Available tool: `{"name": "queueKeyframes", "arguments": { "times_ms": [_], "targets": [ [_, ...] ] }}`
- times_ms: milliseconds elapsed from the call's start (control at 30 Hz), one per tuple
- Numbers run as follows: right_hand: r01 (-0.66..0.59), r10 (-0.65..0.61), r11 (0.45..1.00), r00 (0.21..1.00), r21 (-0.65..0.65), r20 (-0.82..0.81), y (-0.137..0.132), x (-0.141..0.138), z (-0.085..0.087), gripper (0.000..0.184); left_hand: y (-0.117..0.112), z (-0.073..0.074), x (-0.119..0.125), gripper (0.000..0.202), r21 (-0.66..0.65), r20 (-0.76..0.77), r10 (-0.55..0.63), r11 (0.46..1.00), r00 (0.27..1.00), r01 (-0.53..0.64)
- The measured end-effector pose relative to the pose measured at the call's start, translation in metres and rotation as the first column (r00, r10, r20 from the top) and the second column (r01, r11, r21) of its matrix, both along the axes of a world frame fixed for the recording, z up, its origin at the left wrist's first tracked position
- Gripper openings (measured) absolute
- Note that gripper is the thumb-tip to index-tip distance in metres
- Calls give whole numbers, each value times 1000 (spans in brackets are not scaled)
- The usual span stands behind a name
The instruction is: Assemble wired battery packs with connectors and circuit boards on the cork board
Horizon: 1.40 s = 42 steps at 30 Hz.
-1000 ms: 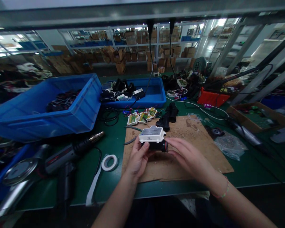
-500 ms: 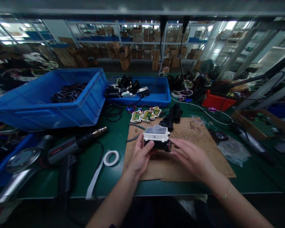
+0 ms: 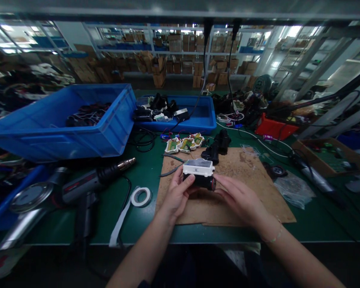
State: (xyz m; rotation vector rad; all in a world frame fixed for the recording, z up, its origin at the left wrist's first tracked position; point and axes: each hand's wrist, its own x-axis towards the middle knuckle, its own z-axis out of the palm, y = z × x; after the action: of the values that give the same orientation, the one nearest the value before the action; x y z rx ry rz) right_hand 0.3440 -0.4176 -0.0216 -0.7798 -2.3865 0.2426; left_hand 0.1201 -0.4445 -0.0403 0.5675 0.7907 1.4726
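A device housing (image 3: 198,169), with a white box on top of a black rounded body, is held just above the cardboard sheet (image 3: 240,208). My left hand (image 3: 177,194) wraps its left side, thumb across the black front. At the other end, my right hand (image 3: 240,196) has its fingertips closed against the black body's right end; the undersides of the fingers are hidden. Behind it lie black housings (image 3: 216,148) and white-framed circuit boards (image 3: 184,145). Dark cables (image 3: 171,172) lie at the cardboard's left edge.
To the left are a heat gun (image 3: 93,184), a tape roll (image 3: 141,197) and a large blue bin (image 3: 108,136). A blue tray (image 3: 201,126) of parts stands behind. On the right are a plastic bag (image 3: 297,190), a cylindrical silver tool (image 3: 315,178) and a cardboard box (image 3: 327,168).
The housing stays between my hands and has tipped slightly, showing less of its top. My right fingers sit closer against its end. The view has shifted slightly.
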Motion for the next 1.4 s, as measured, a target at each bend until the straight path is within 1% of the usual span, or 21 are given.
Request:
{"name": "queueKeyframes", "arguments": {
  "times_ms": [100, 233, 367, 433, 500, 600, 667, 767, 867, 967, 1133, 1300, 1400],
  "targets": [
    [-79, 74, 995, 994, 55, 86, 3, 6, 0, 65, 0, 1, 0, 51, -34, 12, -13, 999, 1000, 13],
    [-154, 133, 981, 977, 117, 167, 7, 13, 9, 65, 0, 1, 1, 49, -44, 22, -34, 998, 999, 35],
    [-246, 198, 943, 956, 225, 216, 11, 17, 18, 64, -1, 0, 0, 46, -41, 30, -50, 998, 998, 51],
    [-261, 198, 922, 952, 285, 232, 13, 18, 21, 64, -1, 0, 0, 47, -49, 30, -41, 998, 999, 43],
    [-243, 174, 921, 956, 304, 238, 14, 19, 21, 63, -2, 0, 0, 47, -46, 29, -29, 998, 999, 30],
    [-191, 132, 952, 961, 239, 243, 13, 17, 17, 63, -2, 2, 0, 46, -34, 32, -22, 999, 999, 23],
    [-152, 112, 971, 970, 183, 214, 11, 14, 10, 64, -2, 3, 1, 46, -33, 36, -14, 999, 999, 15],
    [-99, 87, 989, 991, 113, 105, 9, 8, 1, 64, -2, 4, 1, 47, -39, 35, 1, 999, 999, 0],
    [-58, 56, 997, 998, 46, 29, 7, 3, -3, 62, -2, 5, 2, 49, -41, 30, 10, 999, 999, -9],
    [-21, 22, 999, 1000, -23, 23, 6, 2, -2, 57, -2, 5, 3, 50, -42, 26, 17, 999, 1000, -16],
    [-14, 13, 999, 1000, -42, -20, 3, -1, 1, 46, -2, 4, 5, 52, -42, 13, 52, 998, 999, -51],
    [32, -43, 984, 997, -175, -59, 1, -6, 4, 43, -2, 4, 5, 54, -27, 4, 83, 996, 997, -83],
    [40, -57, 974, 996, -223, -71, 0, -7, 6, 43, -2, 4, 5, 55, -39, -6, 91, 995, 996, -91]
  ]
}}
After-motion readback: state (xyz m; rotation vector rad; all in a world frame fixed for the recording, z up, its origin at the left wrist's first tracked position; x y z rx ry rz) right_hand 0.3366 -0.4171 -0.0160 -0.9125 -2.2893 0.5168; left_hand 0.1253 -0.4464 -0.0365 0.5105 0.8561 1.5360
